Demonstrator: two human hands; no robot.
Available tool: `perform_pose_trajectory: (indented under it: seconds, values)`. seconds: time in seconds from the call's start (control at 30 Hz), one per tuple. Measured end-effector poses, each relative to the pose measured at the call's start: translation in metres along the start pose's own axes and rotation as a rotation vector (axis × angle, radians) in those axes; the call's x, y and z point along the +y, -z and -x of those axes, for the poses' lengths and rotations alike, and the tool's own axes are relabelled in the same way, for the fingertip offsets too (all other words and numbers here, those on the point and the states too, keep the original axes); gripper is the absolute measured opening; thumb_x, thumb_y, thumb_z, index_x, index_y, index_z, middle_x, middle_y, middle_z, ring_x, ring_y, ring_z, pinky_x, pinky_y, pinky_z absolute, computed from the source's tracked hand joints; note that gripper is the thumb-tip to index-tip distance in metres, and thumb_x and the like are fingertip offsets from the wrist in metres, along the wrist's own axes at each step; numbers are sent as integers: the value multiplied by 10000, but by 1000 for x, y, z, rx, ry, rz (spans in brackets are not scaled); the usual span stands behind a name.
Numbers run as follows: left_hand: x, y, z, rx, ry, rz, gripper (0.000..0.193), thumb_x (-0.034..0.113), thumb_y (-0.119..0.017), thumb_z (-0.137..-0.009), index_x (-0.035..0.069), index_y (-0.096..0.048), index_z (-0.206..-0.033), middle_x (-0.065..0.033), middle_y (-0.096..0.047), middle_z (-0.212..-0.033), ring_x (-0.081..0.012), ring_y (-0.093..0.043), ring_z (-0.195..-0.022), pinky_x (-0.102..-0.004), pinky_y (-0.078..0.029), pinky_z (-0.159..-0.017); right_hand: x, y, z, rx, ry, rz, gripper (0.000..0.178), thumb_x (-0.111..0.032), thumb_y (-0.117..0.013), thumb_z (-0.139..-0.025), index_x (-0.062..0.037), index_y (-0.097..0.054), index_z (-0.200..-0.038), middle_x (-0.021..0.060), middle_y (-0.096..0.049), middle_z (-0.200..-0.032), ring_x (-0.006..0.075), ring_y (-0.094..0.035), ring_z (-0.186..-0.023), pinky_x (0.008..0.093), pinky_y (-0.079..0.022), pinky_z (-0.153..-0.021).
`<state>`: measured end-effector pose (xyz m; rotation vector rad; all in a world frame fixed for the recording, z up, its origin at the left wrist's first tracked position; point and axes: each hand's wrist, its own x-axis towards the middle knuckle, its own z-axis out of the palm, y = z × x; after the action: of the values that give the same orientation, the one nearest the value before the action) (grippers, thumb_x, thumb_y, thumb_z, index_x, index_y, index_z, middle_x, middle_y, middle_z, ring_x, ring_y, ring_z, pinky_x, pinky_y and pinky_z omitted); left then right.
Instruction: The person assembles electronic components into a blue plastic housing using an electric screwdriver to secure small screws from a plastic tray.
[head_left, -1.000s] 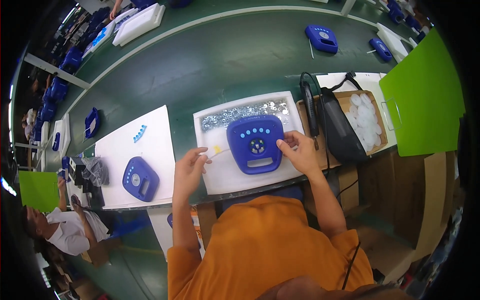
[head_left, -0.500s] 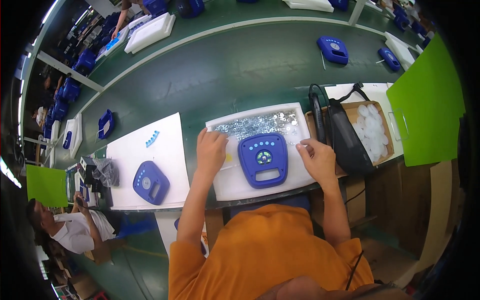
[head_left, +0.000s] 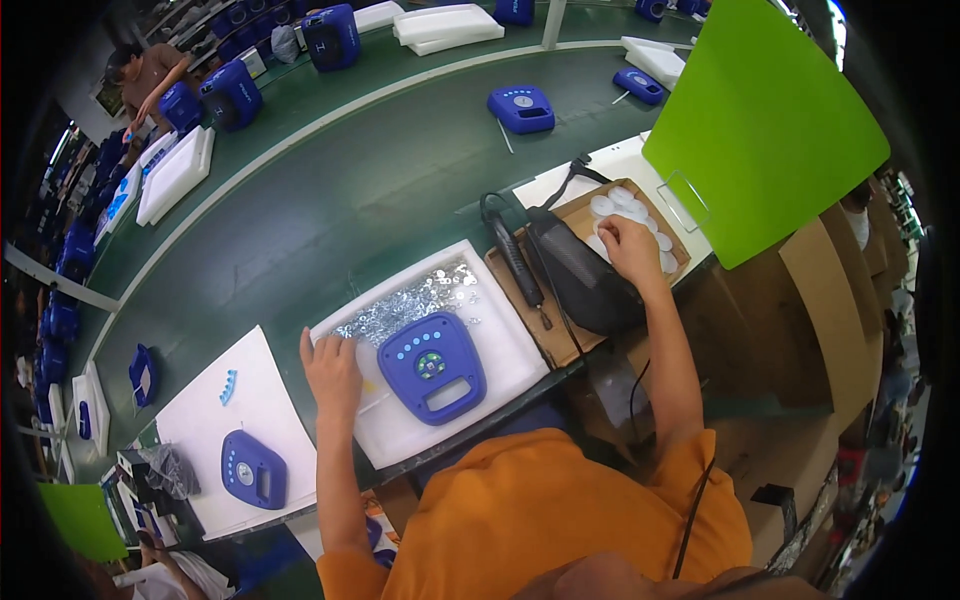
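Note:
A blue plastic panel with a handle slot, a row of light-blue dots and a green round part at its middle lies in a white foam tray. Small shiny metal washers cover the tray's far side. My left hand rests at the tray's left edge, fingers apart and holding nothing visible. Over the cardboard box on the right, my right hand has its bent fingers together among translucent white discs. What its fingertips hold, if anything, is hidden.
Beside the box lie a black electric screwdriver and a black pouch. A bright green board stands at right. Another blue panel and a light-blue strip lie on a white sheet. Across the green bench, a person works.
My right hand has left the tray's right edge and reached into the box of white discs. My left hand stays by the tray's left edge. The view has swung to the right.

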<state>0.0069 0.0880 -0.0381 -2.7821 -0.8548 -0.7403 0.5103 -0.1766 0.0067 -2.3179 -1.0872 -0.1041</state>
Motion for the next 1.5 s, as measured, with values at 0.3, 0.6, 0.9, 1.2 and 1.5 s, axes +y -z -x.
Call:
perform_pose_trajectory:
  seconds: [0.3,0.6,0.9,1.2,1.5]
  values:
    - [13,43,19,55,210,167,40,45,-802,-996,71,-806,-1027,-73,-779,-1024,-288,-735,-1040,-578,-385,-1336,24,0,-11,-381,97,427,516,-103,-887,-880,-135,-792,-1386,188,-727,-1304,429,-702,-1252,527,-605,-1070]
    - [23,65,49,96,359,267,95,10,-823,-964,70,-814,-1037,-84,-786,-1028,-298,-743,-1030,-603,-403,-1324,10,16,0,-154,199,211,198,-178,-738,-1067,-22,-799,-1171,236,-764,-1063,473,-734,-1040,545,-582,-919]
    - [66,57,54,147,436,517,98,21,-854,-955,95,-831,-1015,-64,-814,-1011,-279,-771,-1003,-583,-447,-1284,-153,-15,92,-308,319,-397,165,-57,-808,-1025,-4,-778,-1178,181,-809,-1073,356,-796,-948,410,-628,-860]
    - [80,62,55,125,441,560,74,24,-859,-975,70,-846,-1031,-72,-834,-1005,-265,-788,-986,-600,-440,-1293,-223,-93,133,-179,733,-429,184,-154,-866,-926,-71,-804,-1078,105,-818,-1189,327,-789,-1111,456,-621,-968]
    - [79,57,58,132,437,568,95,20,-845,-968,90,-832,-1031,-52,-821,-1002,-266,-768,-990,-568,-435,-1296,-221,-79,139,-339,852,-364,242,-181,-871,-939,-72,-807,-1145,124,-766,-1340,366,-689,-1367,473,-582,-1096]
